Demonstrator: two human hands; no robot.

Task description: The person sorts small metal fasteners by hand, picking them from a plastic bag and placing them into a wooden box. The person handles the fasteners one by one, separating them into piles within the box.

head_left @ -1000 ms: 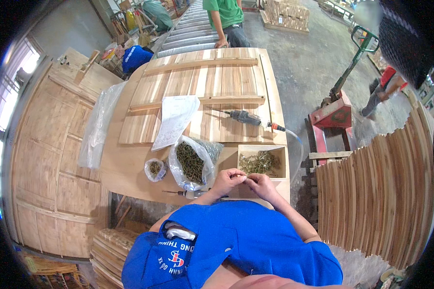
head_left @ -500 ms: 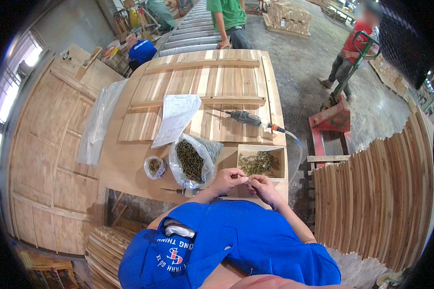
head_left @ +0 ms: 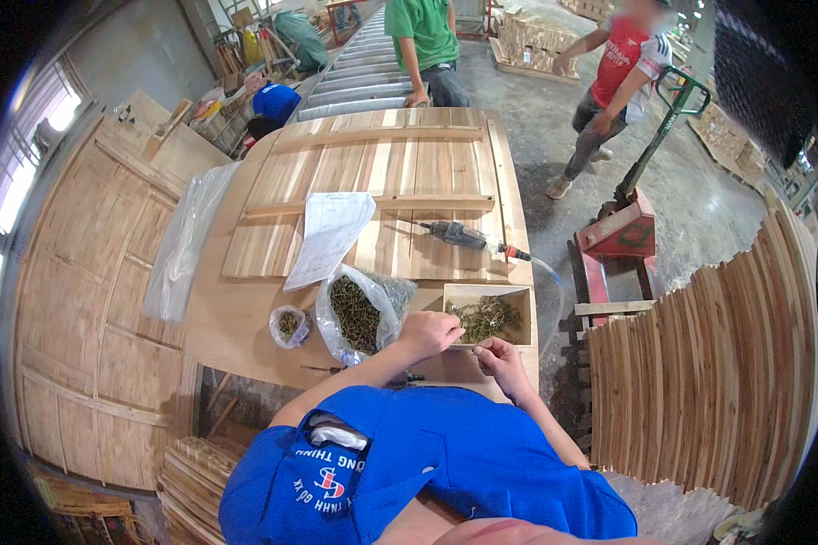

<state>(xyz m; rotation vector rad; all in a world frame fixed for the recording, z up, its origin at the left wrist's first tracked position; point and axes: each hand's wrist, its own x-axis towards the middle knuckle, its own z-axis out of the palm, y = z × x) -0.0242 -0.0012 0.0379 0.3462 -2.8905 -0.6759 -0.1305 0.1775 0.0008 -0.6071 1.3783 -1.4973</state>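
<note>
Two hands meet at the near rim of the wooden box of screws [head_left: 487, 316]: the left hand [head_left: 430, 332] has shifted closer, fingers curled narrow, while the right hand [head_left: 500, 356] pinches something too small to tell. Just left sits the open bag of screws [head_left: 356, 313].

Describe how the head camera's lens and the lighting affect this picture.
Head view: fisheye lens bows the slatted wooden panel and stacked boards outward, with a black rim at the corners; the windows at left are blown out; soft daylight, faint shadows; both hands by the wooden box stay sharp.
</note>
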